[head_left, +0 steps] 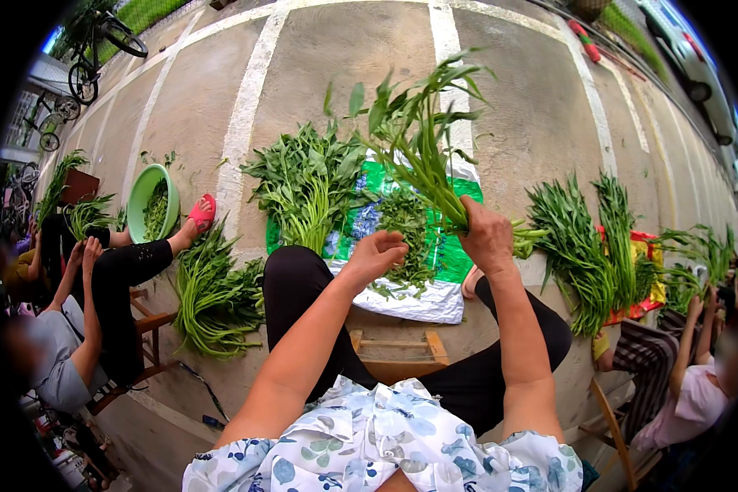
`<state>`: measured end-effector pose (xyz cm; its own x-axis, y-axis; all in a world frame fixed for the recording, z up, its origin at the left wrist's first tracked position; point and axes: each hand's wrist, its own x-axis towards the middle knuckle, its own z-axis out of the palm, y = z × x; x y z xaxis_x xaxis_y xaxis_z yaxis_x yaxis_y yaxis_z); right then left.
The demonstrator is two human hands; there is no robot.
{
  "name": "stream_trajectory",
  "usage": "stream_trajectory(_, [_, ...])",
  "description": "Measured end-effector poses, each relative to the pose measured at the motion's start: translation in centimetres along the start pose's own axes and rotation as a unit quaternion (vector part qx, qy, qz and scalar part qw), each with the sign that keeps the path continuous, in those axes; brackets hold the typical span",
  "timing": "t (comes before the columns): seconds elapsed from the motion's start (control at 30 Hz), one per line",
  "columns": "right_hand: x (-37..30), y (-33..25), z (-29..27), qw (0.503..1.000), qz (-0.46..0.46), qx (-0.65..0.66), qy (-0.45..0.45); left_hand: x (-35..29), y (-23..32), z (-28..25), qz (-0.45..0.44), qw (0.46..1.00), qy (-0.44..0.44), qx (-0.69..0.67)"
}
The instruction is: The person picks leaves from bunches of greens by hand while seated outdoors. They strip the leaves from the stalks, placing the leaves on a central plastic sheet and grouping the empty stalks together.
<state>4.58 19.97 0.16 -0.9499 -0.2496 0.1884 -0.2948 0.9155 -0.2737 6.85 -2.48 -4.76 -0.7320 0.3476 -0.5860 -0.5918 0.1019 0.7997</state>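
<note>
My right hand (485,235) is closed round the stems of a bunch of leafy greens (422,152), likely water spinach. The bunch is raised with its leaves up and away from me, slightly blurred. Its cut stem ends stick out to the right of the fist. To the left of the bunch, and apart from it, my left hand (375,258) hovers with loosely bent fingers; nothing shows in it. Below both hands lies a green and white plastic sheet (459,275) with a pile of picked leaves (408,234). A larger heap of greens (307,184) rests on its left side.
More greens (217,299) lie left on the concrete, and another heap (578,246) lies right. A green basin (150,201) with leaves stands at left. A seated person (70,344) works at left, another (689,394) at right. A wooden stool (398,353) is between my legs.
</note>
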Motion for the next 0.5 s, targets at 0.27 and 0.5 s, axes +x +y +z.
stream_trajectory(0.27, [-0.7, 2.8, -3.3, 0.964, -0.170, -0.139, 0.150, 1.2, -5.0, 1.3, 0.010, 0.998, 0.003, 0.065])
stream_trajectory(0.5, [-0.9, 4.0, -5.2, 0.955, -0.146, -0.116, 0.230, 1.5, -6.8, 0.6, 0.069, 0.987, -0.001, 0.144])
